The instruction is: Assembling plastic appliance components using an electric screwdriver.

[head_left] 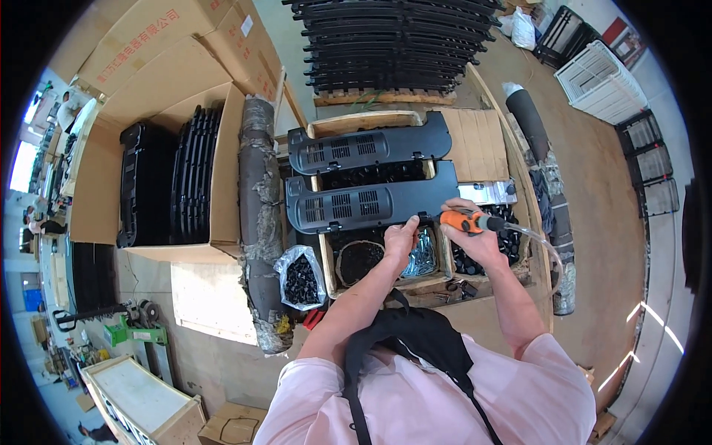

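Right hand [475,226] grips an orange driver [461,220] at the near edge of a black panel [371,199] on the table [475,141]; left hand [400,239], fingers curled, pinches that edge.

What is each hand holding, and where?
Right hand grips the orange power screwdriver around its body. Left hand pinches the near edge of the black vented panel.

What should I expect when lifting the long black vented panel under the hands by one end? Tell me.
The black vented panel is long and thin, so it would probably flex or sag when lifted by one end. It looks like moulded plastic with slots, so likely light for its size. It spans the wooden frame, so pushed sideways it may slide off.
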Demonstrator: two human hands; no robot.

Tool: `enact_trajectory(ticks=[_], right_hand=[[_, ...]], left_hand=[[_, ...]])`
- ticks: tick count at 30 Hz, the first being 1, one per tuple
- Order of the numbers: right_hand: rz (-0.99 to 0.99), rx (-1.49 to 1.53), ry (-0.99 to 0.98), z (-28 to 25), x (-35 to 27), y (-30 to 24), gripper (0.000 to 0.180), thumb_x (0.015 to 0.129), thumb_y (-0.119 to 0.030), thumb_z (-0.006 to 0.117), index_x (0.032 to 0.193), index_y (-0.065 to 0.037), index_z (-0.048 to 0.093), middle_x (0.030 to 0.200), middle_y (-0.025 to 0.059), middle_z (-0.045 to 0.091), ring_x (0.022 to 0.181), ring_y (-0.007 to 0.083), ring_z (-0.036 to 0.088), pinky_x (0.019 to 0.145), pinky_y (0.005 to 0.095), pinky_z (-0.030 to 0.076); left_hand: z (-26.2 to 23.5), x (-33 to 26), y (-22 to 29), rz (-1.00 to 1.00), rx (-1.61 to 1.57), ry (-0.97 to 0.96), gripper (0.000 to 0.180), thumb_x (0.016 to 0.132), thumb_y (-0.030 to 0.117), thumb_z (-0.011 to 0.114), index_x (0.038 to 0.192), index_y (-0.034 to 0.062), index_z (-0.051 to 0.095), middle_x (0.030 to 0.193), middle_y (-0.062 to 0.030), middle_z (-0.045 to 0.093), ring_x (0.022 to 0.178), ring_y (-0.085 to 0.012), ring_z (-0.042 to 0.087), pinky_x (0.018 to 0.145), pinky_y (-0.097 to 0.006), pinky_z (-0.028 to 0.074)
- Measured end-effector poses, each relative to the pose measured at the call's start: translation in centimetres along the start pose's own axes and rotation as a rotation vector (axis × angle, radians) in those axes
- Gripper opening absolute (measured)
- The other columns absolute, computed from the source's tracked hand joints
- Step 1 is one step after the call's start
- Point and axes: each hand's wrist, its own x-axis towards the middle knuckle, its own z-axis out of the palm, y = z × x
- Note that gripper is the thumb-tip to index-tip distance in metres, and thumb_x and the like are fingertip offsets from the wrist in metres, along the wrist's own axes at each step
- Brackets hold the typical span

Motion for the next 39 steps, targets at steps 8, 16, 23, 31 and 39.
enact_trajectory(ticks=[8,16,23,31,39], right_hand=[[-0.014,0.254,0.108,-1.0,-0.6,-1.4,0.050,0.087,-0.003,0.080,0.133,0.000,0.061,0.123,0.0143,0.072,0.109,0.0168,0.070,0.099,0.0342,0.057],[0.074,0.373,0.138,-0.2,-2.2,-0.7,0.051,0.087,-0.005,0.081,0.133,0.001,0.061,0.120,0.0152,0.074,0.107,0.0178,0.070,0.098,0.0347,0.057],[0.088,0.381,0.132,0.4,-2.9,0.2,0.052,0.087,-0.006,0.083,0.133,0.001,0.060,0.121,0.0153,0.073,0.109,0.0189,0.070,0.100,0.0359,0.057],[0.111,0.429,0.120,0.1,-3.1,-0.2,0.053,0.088,-0.004,0.078,0.137,0.000,0.057,0.124,0.0159,0.072,0.112,0.0201,0.069,0.103,0.0373,0.055],[0.099,0.495,0.102,0.6,-3.2,0.3,0.054,0.088,-0.007,0.082,0.135,0.000,0.058,0.122,0.0150,0.072,0.112,0.0194,0.069,0.100,0.0370,0.057]], left_hand=[[-2.8,-1.1,0.6,-0.221,-0.295,-0.275,0.029,0.108,0.028,0.060,0.113,-0.0003,0.063,0.101,-0.0113,0.069,0.080,-0.0193,0.068,0.068,-0.035,0.059],[-4.2,-2.8,0.9,-0.189,-0.308,-0.342,0.028,0.112,0.030,0.054,0.116,0.0042,0.064,0.091,-0.0051,0.068,0.076,-0.0162,0.066,0.064,-0.028,0.057],[-4.6,-3.9,0.7,-0.157,-0.065,-0.264,0.029,0.110,0.035,0.058,0.105,0.0086,0.070,0.082,0.0027,0.060,0.070,-0.0108,0.056,0.060,-0.026,0.046],[-4.3,-4.8,0.4,-0.144,-0.269,-0.350,0.021,0.111,0.026,0.056,0.113,0.0066,0.065,0.088,0.0009,0.061,0.075,-0.0109,0.057,0.063,-0.025,0.048],[-4.0,-3.9,-0.1,-0.254,-0.437,-0.346,0.026,0.110,0.035,0.059,0.106,0.0103,0.064,0.083,0.0016,0.059,0.071,-0.0125,0.056,0.059,-0.026,0.046]])
